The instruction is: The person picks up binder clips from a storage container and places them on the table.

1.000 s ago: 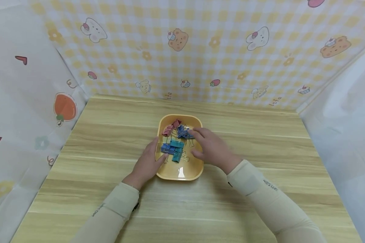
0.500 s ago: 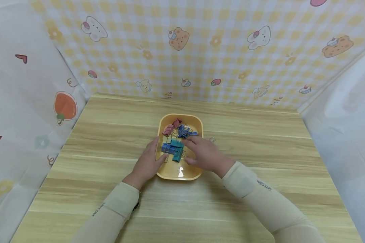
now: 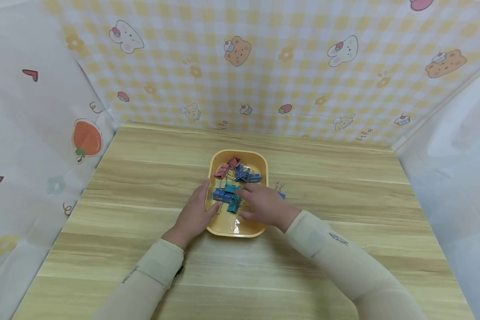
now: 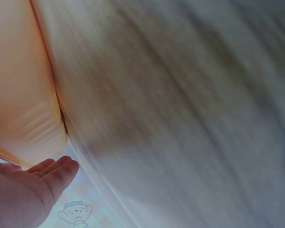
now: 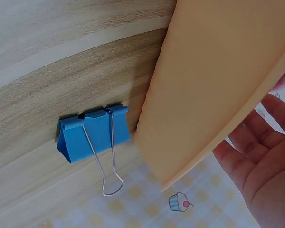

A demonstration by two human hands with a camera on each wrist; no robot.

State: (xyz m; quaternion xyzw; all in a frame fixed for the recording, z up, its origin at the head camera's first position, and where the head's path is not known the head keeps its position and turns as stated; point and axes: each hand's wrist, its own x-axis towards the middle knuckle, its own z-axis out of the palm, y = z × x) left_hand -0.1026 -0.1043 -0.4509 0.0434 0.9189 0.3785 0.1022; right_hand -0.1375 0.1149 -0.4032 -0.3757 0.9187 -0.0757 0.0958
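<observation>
Busy at the yellow tray [image 3: 222, 226]

Over by the near edge of the clip heap, two green-blue clips lie in the tray: the upper green clip [image 3: 230, 188] in the middle, and the lower green clip [image 3: 234, 205] just nearer to us. The right hand [image 3: 267, 204] is in over the tray's right side, with its fingers bent a little and its thumb apart from them. The fingertips are right at those two clips. I cannot tell if they touch, but the hand does not look closed around anything. The left hand [image 3: 194, 214] has hold of the tray's left side, fingers along the outside and thumb over the inside.

Left of the green ones is a blue clip [image 3: 222, 196]. At the far left of the tray sit two pinky-red clips [image 3: 222, 171], and to their right is a bunch of dark blue clips [image 3: 242, 173].

One more, the bright blue clip [image 5: 95, 135], is on the table [image 3: 144, 155] just beside the tray's right wall, its wire loop sticking out to the far side.

Both arms wear cream sleeves [image 3: 356, 262]. At the far end hangs a yellow checked cloth [image 3: 280, 80] with a bear [image 3: 238, 52] on it, and to the left is a white sheet [image 3: 28, 133] with a big red strawberry [image 3: 86, 138].
</observation>
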